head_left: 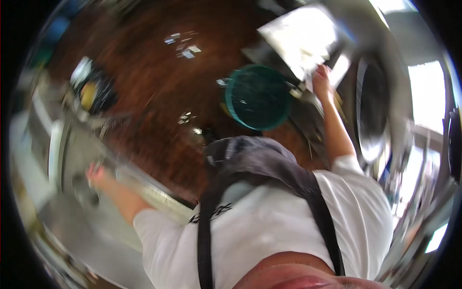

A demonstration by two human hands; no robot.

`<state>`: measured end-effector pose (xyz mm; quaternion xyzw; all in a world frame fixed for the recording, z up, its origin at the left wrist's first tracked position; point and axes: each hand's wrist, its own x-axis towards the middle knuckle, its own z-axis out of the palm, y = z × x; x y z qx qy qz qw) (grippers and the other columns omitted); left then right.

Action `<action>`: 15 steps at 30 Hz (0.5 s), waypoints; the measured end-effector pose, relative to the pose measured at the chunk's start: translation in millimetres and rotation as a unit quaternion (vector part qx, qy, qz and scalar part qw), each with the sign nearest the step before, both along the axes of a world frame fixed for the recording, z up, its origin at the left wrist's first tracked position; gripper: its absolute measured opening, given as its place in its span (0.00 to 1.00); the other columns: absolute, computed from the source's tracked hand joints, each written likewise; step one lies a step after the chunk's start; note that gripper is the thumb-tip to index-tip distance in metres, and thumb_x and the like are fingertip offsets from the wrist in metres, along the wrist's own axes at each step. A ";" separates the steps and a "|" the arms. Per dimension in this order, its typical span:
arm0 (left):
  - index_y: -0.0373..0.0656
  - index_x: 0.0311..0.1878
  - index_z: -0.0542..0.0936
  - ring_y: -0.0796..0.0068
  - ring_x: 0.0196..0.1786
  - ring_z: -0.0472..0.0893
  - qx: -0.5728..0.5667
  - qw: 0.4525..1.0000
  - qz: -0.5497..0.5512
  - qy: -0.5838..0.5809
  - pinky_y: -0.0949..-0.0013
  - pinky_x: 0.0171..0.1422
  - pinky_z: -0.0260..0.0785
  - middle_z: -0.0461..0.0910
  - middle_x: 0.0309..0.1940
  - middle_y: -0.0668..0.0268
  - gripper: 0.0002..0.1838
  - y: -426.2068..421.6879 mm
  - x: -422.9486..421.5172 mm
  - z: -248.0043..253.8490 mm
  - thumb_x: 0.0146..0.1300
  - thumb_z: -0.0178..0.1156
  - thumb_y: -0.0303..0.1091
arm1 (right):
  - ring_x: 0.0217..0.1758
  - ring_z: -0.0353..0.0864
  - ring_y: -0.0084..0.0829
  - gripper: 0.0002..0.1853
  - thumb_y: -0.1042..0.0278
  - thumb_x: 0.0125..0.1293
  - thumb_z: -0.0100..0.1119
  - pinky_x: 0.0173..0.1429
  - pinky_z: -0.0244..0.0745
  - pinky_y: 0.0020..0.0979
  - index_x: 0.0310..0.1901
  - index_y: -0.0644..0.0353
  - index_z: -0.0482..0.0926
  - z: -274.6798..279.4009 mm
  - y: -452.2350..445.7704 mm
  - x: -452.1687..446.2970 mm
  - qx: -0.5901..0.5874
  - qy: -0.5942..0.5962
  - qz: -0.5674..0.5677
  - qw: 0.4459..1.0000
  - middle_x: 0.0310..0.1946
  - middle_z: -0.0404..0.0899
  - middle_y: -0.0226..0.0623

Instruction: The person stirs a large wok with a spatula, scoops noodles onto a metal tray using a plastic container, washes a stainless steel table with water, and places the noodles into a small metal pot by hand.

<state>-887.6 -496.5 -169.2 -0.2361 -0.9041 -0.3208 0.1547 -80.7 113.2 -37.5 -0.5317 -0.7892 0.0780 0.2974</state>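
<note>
On the left, my left hand [96, 174] is stretched out over a grey metal surface, beside a dark round hollow [85, 190]. Its fingers look apart, though motion blurs them, and nothing shows in them. My right hand [321, 81] reaches forward on the right, with its fingers curled at the edge of a bright white panel [301, 38]. Whatever it grips is too blurred to make out. Between my arms, a round green tub [259, 98] stands in front of me, to the left of my right hand.
Below lies a wet reddish-brown floor [154, 82] with bright reflections. A dark bag with something yellow [89, 94] sits at the far left. To the right is a large dark round opening with a metal rim [373, 103]. A metal counter [115, 231] runs along my left.
</note>
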 end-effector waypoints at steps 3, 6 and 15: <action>0.38 0.36 0.79 0.65 0.37 0.80 -0.120 0.979 0.115 -0.115 0.63 0.47 0.76 0.83 0.29 0.65 0.11 -32.8 -76.1 -32.8 0.58 0.70 0.32 | 0.45 0.81 0.36 0.17 0.78 0.63 0.53 0.53 0.78 0.38 0.53 0.55 0.78 34.0 -30.2 14.0 -0.070 0.018 -0.097 0.993 0.44 0.77 0.42; 0.41 0.37 0.77 0.70 0.27 0.73 0.465 0.782 0.194 -0.367 0.64 0.32 0.71 0.71 0.22 0.70 0.07 54.4 26.4 61.5 0.66 0.64 0.32 | 0.47 0.82 0.39 0.16 0.75 0.63 0.53 0.55 0.77 0.39 0.54 0.55 0.77 21.2 -44.9 75.0 -0.068 -0.034 -0.192 0.978 0.46 0.77 0.42; 0.39 0.57 0.75 0.83 0.19 0.67 0.177 0.720 -0.264 -0.617 0.76 0.20 0.63 0.68 0.22 0.72 0.19 293.4 361.5 206.2 0.69 0.64 0.38 | 0.69 0.68 0.50 0.55 0.47 0.53 0.76 0.71 0.68 0.46 0.78 0.40 0.51 -59.3 -42.9 279.3 -0.277 -0.115 -0.435 0.849 0.68 0.62 0.49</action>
